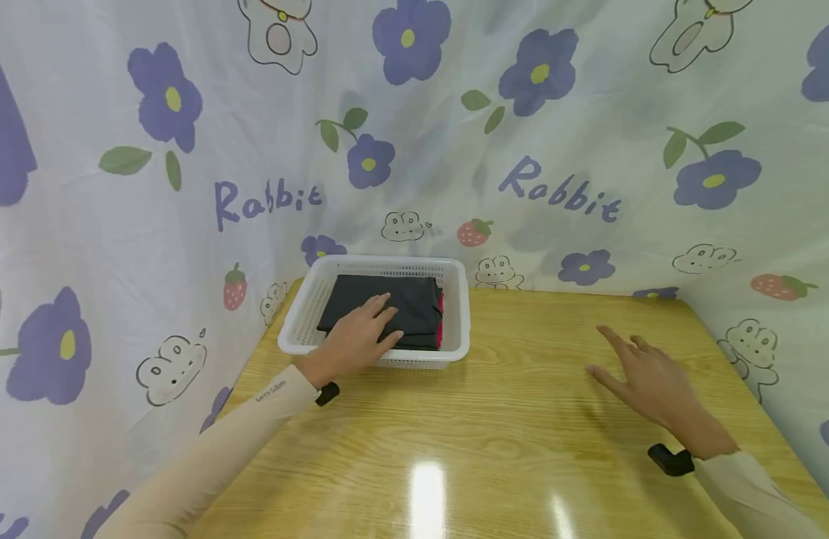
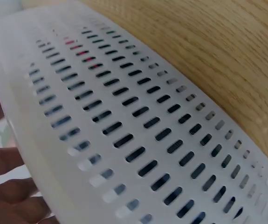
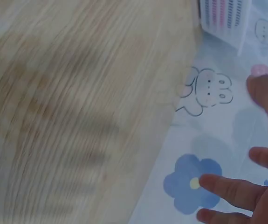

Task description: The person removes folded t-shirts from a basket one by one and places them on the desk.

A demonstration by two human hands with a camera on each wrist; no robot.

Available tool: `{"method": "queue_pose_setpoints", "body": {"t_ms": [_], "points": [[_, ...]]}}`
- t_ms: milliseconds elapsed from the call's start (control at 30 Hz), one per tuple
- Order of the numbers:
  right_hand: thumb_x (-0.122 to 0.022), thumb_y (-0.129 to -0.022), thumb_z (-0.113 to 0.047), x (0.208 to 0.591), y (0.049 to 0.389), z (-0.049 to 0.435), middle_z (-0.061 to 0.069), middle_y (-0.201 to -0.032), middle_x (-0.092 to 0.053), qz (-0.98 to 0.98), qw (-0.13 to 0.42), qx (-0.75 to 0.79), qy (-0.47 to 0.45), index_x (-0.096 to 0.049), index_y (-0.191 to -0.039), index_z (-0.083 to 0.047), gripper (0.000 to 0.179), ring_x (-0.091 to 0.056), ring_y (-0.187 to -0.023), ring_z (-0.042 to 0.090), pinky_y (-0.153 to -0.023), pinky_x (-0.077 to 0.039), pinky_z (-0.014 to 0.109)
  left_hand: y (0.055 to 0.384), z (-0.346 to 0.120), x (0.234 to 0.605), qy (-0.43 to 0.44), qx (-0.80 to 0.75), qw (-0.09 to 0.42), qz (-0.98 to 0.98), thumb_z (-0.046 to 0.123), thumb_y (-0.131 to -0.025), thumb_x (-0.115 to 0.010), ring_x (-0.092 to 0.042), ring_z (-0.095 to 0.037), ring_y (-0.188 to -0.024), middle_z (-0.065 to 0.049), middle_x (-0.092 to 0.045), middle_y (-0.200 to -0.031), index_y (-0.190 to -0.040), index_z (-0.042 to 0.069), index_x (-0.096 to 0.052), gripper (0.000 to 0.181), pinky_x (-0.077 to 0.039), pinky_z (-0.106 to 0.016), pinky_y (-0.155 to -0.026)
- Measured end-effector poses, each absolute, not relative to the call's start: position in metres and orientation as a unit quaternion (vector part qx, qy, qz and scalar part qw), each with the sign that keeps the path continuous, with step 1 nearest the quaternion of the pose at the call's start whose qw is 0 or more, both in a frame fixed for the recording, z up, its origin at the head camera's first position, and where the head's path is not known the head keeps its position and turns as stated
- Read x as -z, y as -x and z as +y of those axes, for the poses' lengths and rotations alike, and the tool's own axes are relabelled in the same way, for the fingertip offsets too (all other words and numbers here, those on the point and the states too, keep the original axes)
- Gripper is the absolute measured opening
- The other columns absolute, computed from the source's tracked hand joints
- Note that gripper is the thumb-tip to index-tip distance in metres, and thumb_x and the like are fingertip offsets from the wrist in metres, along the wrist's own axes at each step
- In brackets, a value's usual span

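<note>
A white slotted plastic basket (image 1: 460, 314) stands toward the back left of the table. Folded black cloth (image 1: 387, 296) lies inside it, with a strip of red cloth (image 1: 441, 322) showing at its right side. My left hand (image 1: 357, 337) reaches over the basket's front rim, fingers spread above the black cloth. In the left wrist view the basket's slotted wall (image 2: 138, 126) fills most of the picture, and the fingers (image 2: 5, 161) show beyond the rim. On the right side, my right hand (image 1: 653, 385) hovers over the table, fingers extended and nothing in them.
The wooden table (image 1: 522, 419) runs up to a white curtain (image 1: 441, 150) printed with purple flowers, rabbits and strawberries, which encloses the back and both sides. A dark wrist device (image 1: 670, 460) sits on the right wrist, another (image 1: 328, 394) on the left.
</note>
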State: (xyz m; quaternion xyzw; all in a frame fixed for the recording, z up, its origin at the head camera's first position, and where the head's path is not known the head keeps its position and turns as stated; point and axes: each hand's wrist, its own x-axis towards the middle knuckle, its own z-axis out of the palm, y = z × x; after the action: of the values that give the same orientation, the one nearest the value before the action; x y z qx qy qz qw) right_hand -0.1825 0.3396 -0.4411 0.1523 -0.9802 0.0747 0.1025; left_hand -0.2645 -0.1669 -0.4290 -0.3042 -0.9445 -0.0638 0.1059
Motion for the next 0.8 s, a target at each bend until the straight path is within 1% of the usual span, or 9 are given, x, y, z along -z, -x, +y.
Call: {"method": "queue_pose_setpoints", "body": {"t_ms": [67, 133, 200, 267, 333, 433, 567, 700, 800], "points": [[-0.059, -0.102, -0.053, 0.44, 0.184, 0.336, 0.033, -0.116, -0.067, -0.98, 0.096, -0.091, -0.151, -0.04, -0.156, -0.01, 0.071, -0.066, -0.099, 0.049, -0.054, -0.053, 0.047, 0.267, -0.169, 0.429, 0.3, 0.082, 0.116, -0.943, 0.036, -0.105, -0.061, -0.055, -0.04, -0.132, -0.025, -0.053, -0.147, -0.136, -0.001, -0.064, 0.048, -0.051, -0.052, -0.101], [-0.058, -0.104, -0.05, 0.44, 0.187, 0.333, 0.027, -0.108, -0.07, -0.978, 0.091, -0.113, -0.148, -0.047, -0.15, -0.009, 0.063, -0.069, -0.081, 0.037, -0.042, -0.042, 0.034, 0.27, -0.172, 0.427, 0.283, 0.107, 0.105, -0.947, 0.032, -0.104, -0.064, -0.062, -0.037, -0.122, -0.021, -0.062, -0.138, -0.129, 0.001, -0.068, 0.04, -0.054, -0.05, -0.096], [-0.058, -0.105, -0.046, 0.439, 0.191, 0.329, 0.02, -0.104, -0.072, -0.976, 0.09, -0.127, -0.151, -0.052, -0.145, -0.007, 0.056, -0.067, -0.072, 0.026, -0.043, -0.041, 0.031, 0.274, -0.174, 0.426, 0.266, 0.14, 0.086, -0.95, 0.028, -0.103, -0.065, -0.066, -0.033, -0.113, -0.017, -0.068, -0.128, -0.124, 0.003, -0.071, 0.033, -0.056, -0.048, -0.091], [-0.057, -0.106, -0.045, 0.438, 0.194, 0.325, 0.017, -0.104, -0.074, -0.975, 0.087, -0.138, -0.152, -0.055, -0.142, -0.007, 0.053, -0.065, -0.065, 0.019, -0.042, -0.041, 0.03, 0.278, -0.178, 0.426, 0.254, 0.174, 0.066, -0.949, 0.026, -0.103, -0.065, -0.069, -0.028, -0.102, -0.012, -0.071, -0.118, -0.12, 0.004, -0.072, 0.028, -0.057, -0.046, -0.085], [-0.057, -0.106, -0.044, 0.437, 0.197, 0.32, 0.017, -0.108, -0.074, -0.974, 0.082, -0.147, -0.152, -0.058, -0.139, -0.006, 0.051, -0.067, -0.066, 0.017, -0.044, -0.043, 0.029, 0.282, -0.182, 0.426, 0.249, 0.201, 0.052, -0.946, 0.023, -0.103, -0.065, -0.069, -0.021, -0.09, -0.009, -0.073, -0.108, -0.116, 0.005, -0.073, 0.024, -0.057, -0.043, -0.079], [-0.057, -0.106, -0.044, 0.436, 0.201, 0.314, 0.014, -0.105, -0.075, -0.972, 0.073, -0.162, -0.153, -0.061, -0.135, -0.006, 0.048, -0.069, -0.071, 0.018, -0.048, -0.047, 0.03, 0.286, -0.188, 0.426, 0.246, 0.235, 0.039, -0.94, 0.02, -0.103, -0.065, -0.065, -0.014, -0.078, -0.004, -0.072, -0.096, -0.112, 0.005, -0.074, 0.02, -0.056, -0.039, -0.072], [-0.058, -0.106, -0.043, 0.435, 0.206, 0.306, 0.009, -0.1, -0.076, -0.967, 0.067, -0.191, -0.157, -0.066, -0.128, -0.006, 0.044, -0.071, -0.075, 0.018, -0.055, -0.053, 0.033, 0.288, -0.195, 0.424, 0.243, 0.255, 0.039, -0.935, 0.018, -0.103, -0.065, -0.064, -0.013, -0.077, -0.002, -0.072, -0.091, -0.109, 0.004, -0.075, 0.018, -0.055, -0.038, -0.071], [-0.059, -0.105, -0.042, 0.434, 0.213, 0.295, 0.009, -0.1, -0.076, -0.958, 0.058, -0.233, -0.16, -0.067, -0.125, -0.007, 0.041, -0.072, -0.076, 0.018, -0.061, -0.056, 0.037, 0.29, -0.201, 0.419, 0.243, 0.265, 0.051, -0.932, 0.017, -0.102, -0.065, -0.065, -0.017, -0.077, -0.005, -0.072, -0.09, -0.108, 0.002, -0.075, 0.018, -0.055, -0.043, -0.073], [-0.06, -0.105, -0.04, 0.432, 0.217, 0.284, 0.009, -0.101, -0.076, -0.949, 0.05, -0.267, -0.158, -0.068, -0.124, -0.007, 0.039, -0.072, -0.078, 0.018, -0.063, -0.056, 0.038, 0.293, -0.206, 0.416, 0.231, 0.269, 0.045, -0.934, 0.017, -0.103, -0.064, -0.064, -0.019, -0.075, -0.007, -0.071, -0.091, -0.11, 0.0, -0.073, 0.02, -0.054, -0.045, -0.074]]}}
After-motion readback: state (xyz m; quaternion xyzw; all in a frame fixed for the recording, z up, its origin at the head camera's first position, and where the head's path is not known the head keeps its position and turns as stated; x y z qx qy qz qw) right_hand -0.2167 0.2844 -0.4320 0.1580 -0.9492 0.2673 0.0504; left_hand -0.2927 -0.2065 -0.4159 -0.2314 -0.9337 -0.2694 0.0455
